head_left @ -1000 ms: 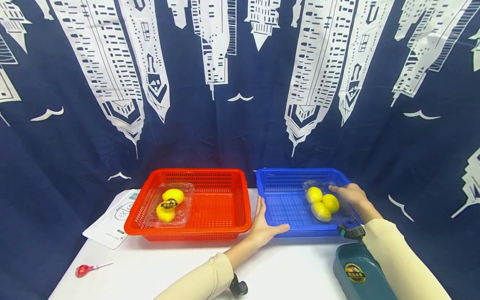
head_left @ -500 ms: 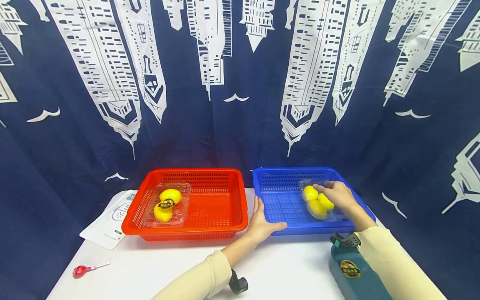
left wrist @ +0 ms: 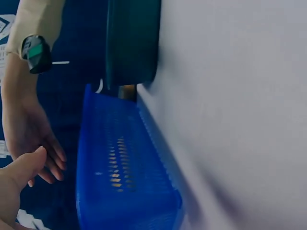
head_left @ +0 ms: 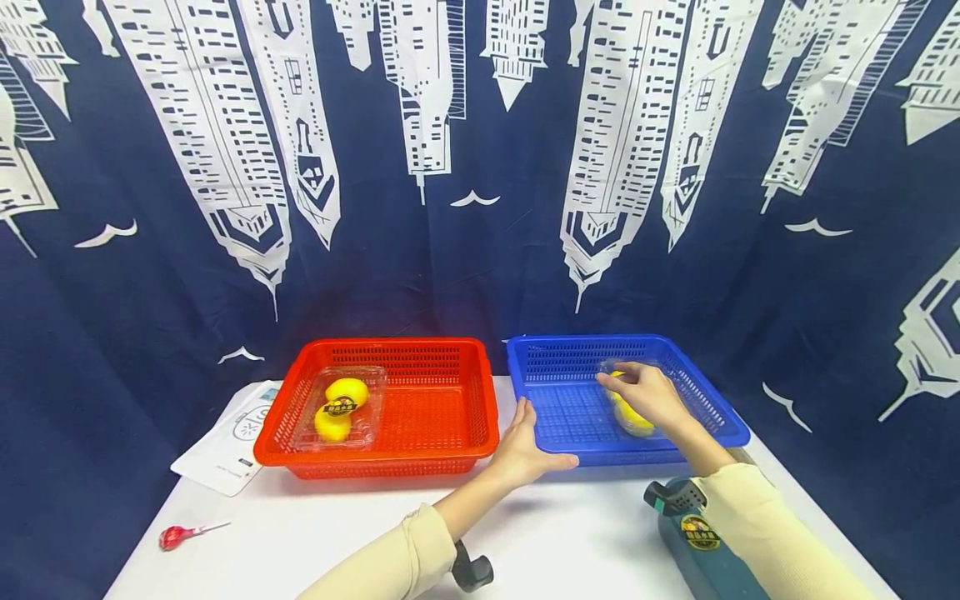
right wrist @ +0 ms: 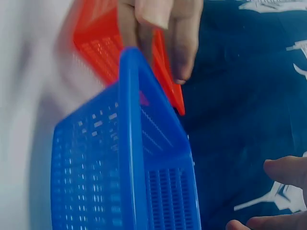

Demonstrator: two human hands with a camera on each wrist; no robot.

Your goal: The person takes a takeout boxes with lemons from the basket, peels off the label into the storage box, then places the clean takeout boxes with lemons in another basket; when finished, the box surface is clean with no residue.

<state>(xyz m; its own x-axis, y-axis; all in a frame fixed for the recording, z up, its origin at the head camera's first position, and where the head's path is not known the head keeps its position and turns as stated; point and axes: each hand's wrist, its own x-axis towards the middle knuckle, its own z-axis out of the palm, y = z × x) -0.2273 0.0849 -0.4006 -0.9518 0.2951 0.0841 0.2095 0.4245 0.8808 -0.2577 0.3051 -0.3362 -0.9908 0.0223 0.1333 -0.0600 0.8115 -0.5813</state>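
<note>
A clear plastic box [head_left: 609,365] with yellow lemons [head_left: 633,421] lies in the right half of the blue basket [head_left: 558,408]. Over this box hovers my right hand [head_left: 648,396], fingers loosely bent and holding nothing; it partly hides the fruit. In the left wrist view, the right hand [left wrist: 29,129] is seen raised above the basket rim. My left hand [head_left: 521,454] is at the near left corner of the blue basket, its fingers straight along the side and the thumb spread out. Whether it touches the rim is hard to tell.
Left of the blue basket stands a red basket [head_left: 435,421] with another clear box of lemons [head_left: 347,390]. A white packet [head_left: 225,475] lies partly behind it. A red lollipop [head_left: 172,537] is at the front left. A teal box [head_left: 693,558] with a round label stands under my right forearm.
My right hand has moved left and up, from the right side of the lemon box to above the lemons. The left hand keeps its place.
</note>
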